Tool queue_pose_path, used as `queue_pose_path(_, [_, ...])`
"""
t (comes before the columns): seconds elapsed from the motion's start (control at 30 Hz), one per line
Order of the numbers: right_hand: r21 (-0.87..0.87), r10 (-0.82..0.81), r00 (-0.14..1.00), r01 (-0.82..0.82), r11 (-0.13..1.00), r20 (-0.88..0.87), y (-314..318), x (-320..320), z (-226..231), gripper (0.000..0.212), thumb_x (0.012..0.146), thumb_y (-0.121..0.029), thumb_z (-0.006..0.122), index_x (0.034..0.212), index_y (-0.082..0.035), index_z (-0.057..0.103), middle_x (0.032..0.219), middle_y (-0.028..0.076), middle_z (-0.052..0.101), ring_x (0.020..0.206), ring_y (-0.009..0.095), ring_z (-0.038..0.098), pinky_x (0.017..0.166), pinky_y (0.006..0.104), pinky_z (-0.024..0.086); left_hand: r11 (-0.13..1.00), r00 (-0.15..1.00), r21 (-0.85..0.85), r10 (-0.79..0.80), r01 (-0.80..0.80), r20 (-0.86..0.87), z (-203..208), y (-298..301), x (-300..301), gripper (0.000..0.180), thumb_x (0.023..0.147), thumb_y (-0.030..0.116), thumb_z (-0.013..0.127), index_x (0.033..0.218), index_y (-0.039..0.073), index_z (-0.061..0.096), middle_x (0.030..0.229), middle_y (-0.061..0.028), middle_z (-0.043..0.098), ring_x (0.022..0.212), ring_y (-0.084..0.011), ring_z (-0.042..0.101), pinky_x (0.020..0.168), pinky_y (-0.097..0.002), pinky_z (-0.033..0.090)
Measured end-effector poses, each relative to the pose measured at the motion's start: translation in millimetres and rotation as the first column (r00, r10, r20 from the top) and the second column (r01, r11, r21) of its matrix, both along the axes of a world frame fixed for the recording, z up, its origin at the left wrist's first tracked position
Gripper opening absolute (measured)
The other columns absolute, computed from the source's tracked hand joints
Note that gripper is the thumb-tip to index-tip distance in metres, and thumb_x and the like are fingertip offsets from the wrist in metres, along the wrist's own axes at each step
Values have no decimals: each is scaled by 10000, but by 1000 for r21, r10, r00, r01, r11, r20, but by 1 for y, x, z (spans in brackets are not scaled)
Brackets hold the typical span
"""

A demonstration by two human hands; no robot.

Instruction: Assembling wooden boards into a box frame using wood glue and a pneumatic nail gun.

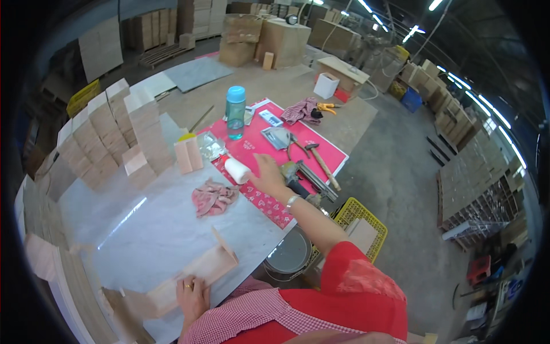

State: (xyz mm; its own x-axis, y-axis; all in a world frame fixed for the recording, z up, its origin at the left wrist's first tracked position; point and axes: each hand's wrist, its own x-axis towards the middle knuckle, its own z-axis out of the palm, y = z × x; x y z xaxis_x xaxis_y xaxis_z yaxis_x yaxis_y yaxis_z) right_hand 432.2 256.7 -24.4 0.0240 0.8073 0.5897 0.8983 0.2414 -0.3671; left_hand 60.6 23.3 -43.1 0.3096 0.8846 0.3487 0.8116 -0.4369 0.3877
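Observation:
On the grey tabletop in front of me lies a pale wooden piece (200, 268) with a thin upright strip at its far end. My left hand (193, 294) grips its near edge, fingers bent over the wood. Farther off, my right hand (267, 174) reaches over the pink mat (258, 150), its fingers stretched apart. Right beside its thumb side is a white bottle (236, 171) with a red tip, tilted toward the far left; whether they touch is hard to make out. A crumpled pink rag (213, 198) lies near the bottle.
Stacked wooden blocks (103, 129) line the left side. On the mat stand or lie a blue water bottle (235, 112), a hammer (323, 166), pincers (298, 148) and a nail gun (306, 179). A yellow crate (375, 243) and a bucket (288, 252) sit below the table's right edge.

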Motion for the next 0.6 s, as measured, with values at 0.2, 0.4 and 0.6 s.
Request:
queue_pose_path(0.2, [-419,-52,993,4,908,-103,50,-38,-17,690,765,-374,784,1274,13,524,1169,260,612,1106,428,581,964,498,466,993,1000,-115,17,-16,5,-14,-4,-9,456,680,213,813,1064,54,625,1213,-166,533,1072,-360,513,921,-500,408])
queue_pose_path(0.4, [-433,-156,963,48,900,-218,55,-43,-32,700,715,-402,813,1226,-6,543,1086,251,651,1025,409,638,879,473,515,990,990,-123,56,-73,-133,-7,-5,-17,693,716,347,804,1281,45,539,1416,-227,414,1346,-409,353,1102,-588,246])
queue_pose_path(0.6, [-372,-288,826,103,923,-485,16,-46,1,704,693,-398,834,1201,-3,546,1056,233,665,1010,360,665,838,432,529,964,980,-223,107,-143,-166,-4,-5,-25,770,769,426,765,1369,45,470,1470,-246,369,1418,-418,273,1158,-615,141])
